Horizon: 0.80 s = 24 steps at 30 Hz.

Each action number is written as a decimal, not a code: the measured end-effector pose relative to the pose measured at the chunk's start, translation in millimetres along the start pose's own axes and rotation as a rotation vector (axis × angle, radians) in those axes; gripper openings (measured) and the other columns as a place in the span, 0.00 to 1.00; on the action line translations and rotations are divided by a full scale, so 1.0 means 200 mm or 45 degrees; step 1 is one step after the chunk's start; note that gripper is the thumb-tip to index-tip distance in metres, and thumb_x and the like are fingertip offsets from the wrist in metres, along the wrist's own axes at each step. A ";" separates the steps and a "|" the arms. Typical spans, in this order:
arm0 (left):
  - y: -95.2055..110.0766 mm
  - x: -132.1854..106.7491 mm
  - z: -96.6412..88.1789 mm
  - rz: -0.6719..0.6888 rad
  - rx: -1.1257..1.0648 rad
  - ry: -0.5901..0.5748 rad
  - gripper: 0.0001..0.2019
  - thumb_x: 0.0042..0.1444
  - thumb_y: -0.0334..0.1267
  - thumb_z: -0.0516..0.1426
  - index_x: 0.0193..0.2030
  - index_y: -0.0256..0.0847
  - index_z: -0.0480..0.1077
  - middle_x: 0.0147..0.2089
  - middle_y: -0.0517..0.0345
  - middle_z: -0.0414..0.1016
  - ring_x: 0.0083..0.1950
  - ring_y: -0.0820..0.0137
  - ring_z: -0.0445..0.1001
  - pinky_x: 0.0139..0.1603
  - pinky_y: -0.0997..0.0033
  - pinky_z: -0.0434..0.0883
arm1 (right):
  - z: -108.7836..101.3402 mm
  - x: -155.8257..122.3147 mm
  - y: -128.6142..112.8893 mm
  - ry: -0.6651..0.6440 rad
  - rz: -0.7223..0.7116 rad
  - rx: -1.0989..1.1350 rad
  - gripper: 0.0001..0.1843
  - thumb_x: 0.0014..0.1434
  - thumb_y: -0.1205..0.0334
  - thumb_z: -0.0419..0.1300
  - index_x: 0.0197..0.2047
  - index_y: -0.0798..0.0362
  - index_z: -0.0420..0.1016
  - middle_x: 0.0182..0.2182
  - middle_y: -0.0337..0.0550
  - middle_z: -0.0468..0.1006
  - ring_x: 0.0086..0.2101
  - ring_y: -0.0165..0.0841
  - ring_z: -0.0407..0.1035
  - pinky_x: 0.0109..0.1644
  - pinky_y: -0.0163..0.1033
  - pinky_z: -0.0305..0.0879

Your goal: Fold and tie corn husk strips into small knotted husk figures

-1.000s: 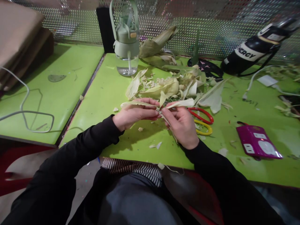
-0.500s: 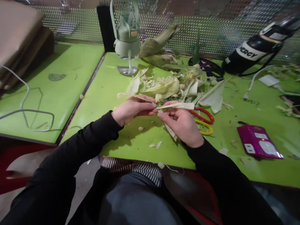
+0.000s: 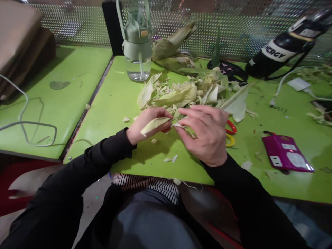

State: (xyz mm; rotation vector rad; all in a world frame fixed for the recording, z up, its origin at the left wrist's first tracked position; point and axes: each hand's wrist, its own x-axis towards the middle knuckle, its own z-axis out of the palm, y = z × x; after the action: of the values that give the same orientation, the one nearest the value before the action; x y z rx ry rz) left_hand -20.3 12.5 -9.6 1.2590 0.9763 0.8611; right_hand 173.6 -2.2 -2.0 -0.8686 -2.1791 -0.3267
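Note:
My left hand [image 3: 151, 121] is closed on a pale strip of corn husk [image 3: 155, 125], whose wide end lies back over the thumb toward the wrist. Close beside it, my right hand [image 3: 204, 133] pinches the narrow twisted part of the husk between thumb and fingertips, its back turned up. Just beyond both hands lies a heap of cut and torn corn husks [image 3: 181, 95]. The red and yellow handles of a pair of scissors [image 3: 230, 128] show past my right hand, which hides the rest of them.
A clear water bottle with a green lid [image 3: 137, 52] stands behind the heap. A black bottle [image 3: 280, 53] leans at the back right. A purple power socket block [image 3: 287, 155] lies at right, near a white charger cable [image 3: 298, 84]. Brown cardboard [image 3: 19, 41] is stacked far left.
The husk strip's wide end has swung from over my right hand to lie across my left. My right hand has turned over, back upward, and now covers more of the scissors.

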 end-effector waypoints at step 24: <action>0.01 -0.02 0.02 0.253 -0.103 -0.191 0.15 0.58 0.33 0.63 0.47 0.38 0.61 0.31 0.62 0.76 0.32 0.77 0.77 0.32 0.79 0.74 | 0.00 0.02 0.03 -0.199 0.813 0.704 0.13 0.61 0.50 0.64 0.34 0.50 0.70 0.26 0.35 0.72 0.25 0.28 0.62 0.27 0.36 0.55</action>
State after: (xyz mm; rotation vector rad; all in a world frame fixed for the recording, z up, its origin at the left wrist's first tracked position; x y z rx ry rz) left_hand -17.7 6.6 -7.3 1.3461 0.6987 0.9355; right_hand 175.2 3.5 1.0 -1.2125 -1.8449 0.6417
